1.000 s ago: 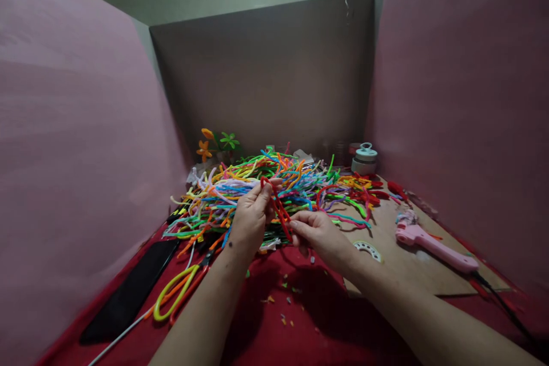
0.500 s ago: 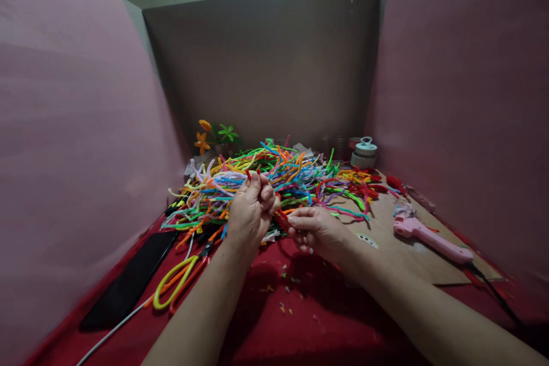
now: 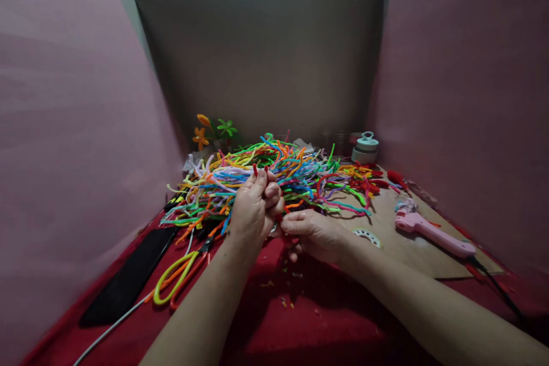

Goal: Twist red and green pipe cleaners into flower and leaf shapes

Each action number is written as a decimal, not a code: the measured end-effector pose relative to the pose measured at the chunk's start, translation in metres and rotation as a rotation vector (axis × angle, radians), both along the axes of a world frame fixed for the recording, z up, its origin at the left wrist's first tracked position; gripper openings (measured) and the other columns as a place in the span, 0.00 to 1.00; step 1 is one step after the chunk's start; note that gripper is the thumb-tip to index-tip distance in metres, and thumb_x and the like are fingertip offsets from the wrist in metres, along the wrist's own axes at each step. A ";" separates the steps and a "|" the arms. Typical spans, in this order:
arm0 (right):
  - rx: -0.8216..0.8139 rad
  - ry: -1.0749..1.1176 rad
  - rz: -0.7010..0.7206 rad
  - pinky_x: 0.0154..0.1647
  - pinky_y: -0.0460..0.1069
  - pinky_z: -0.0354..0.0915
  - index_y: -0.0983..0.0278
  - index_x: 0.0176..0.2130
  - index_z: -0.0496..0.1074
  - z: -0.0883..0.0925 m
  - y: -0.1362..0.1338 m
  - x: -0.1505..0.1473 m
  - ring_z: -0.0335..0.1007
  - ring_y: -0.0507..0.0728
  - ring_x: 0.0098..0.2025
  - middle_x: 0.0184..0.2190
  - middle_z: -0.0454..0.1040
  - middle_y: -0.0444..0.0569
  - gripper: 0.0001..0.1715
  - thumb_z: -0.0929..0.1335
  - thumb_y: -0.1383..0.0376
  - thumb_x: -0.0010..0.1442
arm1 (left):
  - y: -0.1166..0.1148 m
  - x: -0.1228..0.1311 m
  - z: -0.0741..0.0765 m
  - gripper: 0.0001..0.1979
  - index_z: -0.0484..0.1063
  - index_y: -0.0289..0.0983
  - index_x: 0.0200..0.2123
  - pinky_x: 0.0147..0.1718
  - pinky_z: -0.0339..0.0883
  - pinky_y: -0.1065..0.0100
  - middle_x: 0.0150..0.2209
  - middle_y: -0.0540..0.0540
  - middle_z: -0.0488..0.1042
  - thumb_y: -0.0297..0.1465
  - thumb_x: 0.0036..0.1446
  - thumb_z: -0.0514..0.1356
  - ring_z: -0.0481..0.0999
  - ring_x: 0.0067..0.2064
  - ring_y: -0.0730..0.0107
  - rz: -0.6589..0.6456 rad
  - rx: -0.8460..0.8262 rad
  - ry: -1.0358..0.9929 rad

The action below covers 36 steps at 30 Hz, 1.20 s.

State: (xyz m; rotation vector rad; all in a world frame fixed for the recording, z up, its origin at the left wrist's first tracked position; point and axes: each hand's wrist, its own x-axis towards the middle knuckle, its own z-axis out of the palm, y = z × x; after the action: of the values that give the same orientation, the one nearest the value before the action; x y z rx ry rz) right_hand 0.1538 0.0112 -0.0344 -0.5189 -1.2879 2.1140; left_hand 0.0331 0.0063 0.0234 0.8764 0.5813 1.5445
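Note:
My left hand (image 3: 253, 210) is closed in a fist round a red pipe cleaner (image 3: 255, 170), whose two tips poke out above the knuckles. My right hand (image 3: 313, 233) pinches the lower part of the same red piece just beside the left fist. Both hands hover over the red cloth, directly in front of a big tangled heap of coloured pipe cleaners (image 3: 278, 177). Most of the red piece is hidden inside the fingers.
Yellow-and-orange scissors (image 3: 180, 277), a black flat object (image 3: 128, 277) and a white cable (image 3: 107, 331) lie at the left. A pink glue gun (image 3: 433, 234) rests on a brown board (image 3: 429, 263) at the right. A white round container (image 3: 365, 148) and pipe-cleaner flowers (image 3: 210, 131) stand behind. Pink walls close both sides.
The left hand has closed from a loose pinch into a fist, folding the red pipe cleaner up. The right hand has drawn in closer to it. The view tilted slightly.

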 end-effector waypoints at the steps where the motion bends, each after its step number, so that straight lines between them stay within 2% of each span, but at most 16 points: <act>1: -0.004 0.006 0.010 0.19 0.45 0.64 0.70 0.26 0.69 -0.001 0.000 -0.001 0.63 0.48 0.20 0.22 0.68 0.44 0.13 0.71 0.61 0.48 | 0.000 -0.001 0.000 0.07 0.64 0.34 0.28 0.12 0.41 0.79 0.17 0.57 0.53 0.32 0.56 0.56 0.46 0.14 0.85 0.000 0.003 0.001; 4: -0.041 0.007 0.033 0.20 0.46 0.63 0.70 0.29 0.70 -0.002 0.000 -0.004 0.66 0.50 0.21 0.22 0.70 0.47 0.15 0.70 0.59 0.50 | 0.002 -0.005 0.000 0.07 0.64 0.34 0.28 0.12 0.42 0.79 0.17 0.57 0.53 0.31 0.55 0.57 0.47 0.15 0.85 0.001 0.009 0.004; 7: -0.089 -0.008 -0.008 0.18 0.44 0.59 0.72 0.28 0.71 -0.002 0.000 -0.006 0.61 0.47 0.17 0.17 0.65 0.43 0.13 0.70 0.62 0.50 | 0.006 -0.009 -0.002 0.09 0.65 0.33 0.28 0.12 0.42 0.79 0.17 0.57 0.53 0.34 0.55 0.58 0.47 0.15 0.85 0.018 0.008 -0.005; 10: -0.177 0.024 -0.020 0.19 0.44 0.56 0.73 0.28 0.72 0.002 0.001 -0.009 0.57 0.46 0.18 0.17 0.63 0.42 0.10 0.69 0.65 0.50 | 0.010 -0.012 -0.002 0.12 0.66 0.33 0.29 0.12 0.43 0.79 0.17 0.57 0.53 0.37 0.53 0.59 0.49 0.15 0.85 0.067 0.014 -0.039; 12: -0.276 0.063 0.021 0.21 0.45 0.56 0.73 0.30 0.72 0.005 0.002 -0.011 0.57 0.46 0.19 0.18 0.63 0.42 0.09 0.67 0.66 0.51 | 0.012 -0.014 -0.001 0.13 0.67 0.32 0.30 0.12 0.44 0.79 0.17 0.57 0.52 0.38 0.52 0.59 0.49 0.15 0.85 0.097 0.032 -0.067; 15: -0.398 0.132 0.082 0.24 0.45 0.56 0.73 0.31 0.72 0.005 0.002 -0.013 0.56 0.46 0.20 0.19 0.64 0.44 0.09 0.66 0.67 0.51 | 0.011 -0.014 0.000 0.12 0.68 0.31 0.32 0.12 0.44 0.79 0.17 0.58 0.52 0.36 0.51 0.61 0.48 0.15 0.85 0.120 0.056 -0.076; 17: -0.423 0.163 0.079 0.24 0.45 0.56 0.74 0.30 0.72 0.003 0.002 -0.014 0.57 0.46 0.20 0.20 0.64 0.44 0.09 0.66 0.68 0.50 | 0.010 -0.013 0.001 0.10 0.68 0.31 0.32 0.12 0.44 0.79 0.17 0.58 0.52 0.33 0.51 0.61 0.48 0.15 0.85 0.142 0.057 -0.063; 21: -0.316 0.152 -0.015 0.22 0.45 0.55 0.74 0.29 0.72 -0.005 0.002 -0.013 0.57 0.47 0.20 0.19 0.64 0.44 0.08 0.67 0.69 0.49 | 0.008 -0.010 0.000 0.08 0.67 0.31 0.31 0.12 0.42 0.79 0.17 0.58 0.51 0.31 0.51 0.60 0.47 0.15 0.86 0.200 0.051 -0.052; 26: -0.154 0.104 -0.050 0.18 0.45 0.53 0.72 0.27 0.73 -0.010 -0.002 -0.011 0.54 0.47 0.17 0.17 0.61 0.42 0.09 0.68 0.65 0.48 | 0.008 -0.008 -0.001 0.09 0.68 0.32 0.31 0.11 0.40 0.79 0.17 0.58 0.49 0.33 0.52 0.60 0.46 0.15 0.86 0.185 0.051 -0.058; 28: -0.089 0.097 -0.087 0.16 0.44 0.52 0.71 0.25 0.72 -0.010 -0.003 -0.010 0.54 0.47 0.16 0.16 0.60 0.42 0.10 0.69 0.64 0.48 | 0.009 -0.006 -0.003 0.09 0.68 0.33 0.31 0.11 0.43 0.79 0.17 0.58 0.51 0.33 0.51 0.61 0.48 0.15 0.85 0.188 0.073 -0.089; 30: -0.059 0.112 -0.155 0.16 0.44 0.51 0.70 0.24 0.71 -0.007 -0.003 -0.009 0.53 0.46 0.16 0.15 0.59 0.41 0.11 0.69 0.63 0.48 | 0.009 -0.004 -0.005 0.09 0.68 0.34 0.33 0.15 0.52 0.78 0.19 0.56 0.58 0.32 0.49 0.63 0.57 0.17 0.83 0.169 0.094 -0.118; 32: -0.059 0.153 -0.234 0.16 0.43 0.51 0.69 0.24 0.71 -0.003 -0.001 -0.007 0.53 0.46 0.16 0.15 0.59 0.41 0.10 0.69 0.63 0.48 | 0.008 -0.001 -0.009 0.11 0.68 0.35 0.34 0.21 0.61 0.76 0.24 0.52 0.66 0.30 0.46 0.64 0.67 0.23 0.79 0.085 0.075 -0.061; 34: -0.063 0.206 -0.282 0.16 0.43 0.51 0.69 0.23 0.70 0.000 0.002 -0.005 0.53 0.46 0.17 0.15 0.59 0.41 0.10 0.70 0.63 0.47 | 0.007 0.000 -0.012 0.10 0.70 0.35 0.33 0.24 0.64 0.73 0.25 0.50 0.70 0.29 0.46 0.64 0.70 0.25 0.75 -0.077 0.009 0.132; 36: -0.056 0.238 -0.302 0.16 0.43 0.51 0.68 0.22 0.69 0.001 0.005 -0.004 0.52 0.46 0.17 0.15 0.59 0.41 0.10 0.70 0.63 0.47 | 0.004 0.000 -0.014 0.07 0.71 0.34 0.30 0.21 0.64 0.71 0.21 0.49 0.70 0.31 0.47 0.63 0.70 0.20 0.73 -0.183 -0.039 0.365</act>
State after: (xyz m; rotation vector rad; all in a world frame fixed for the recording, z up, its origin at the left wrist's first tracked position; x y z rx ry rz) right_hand 0.1500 0.0163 -0.0330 -0.4388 -0.9549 1.8971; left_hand 0.0332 0.0108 0.0096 1.1592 0.7673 1.2116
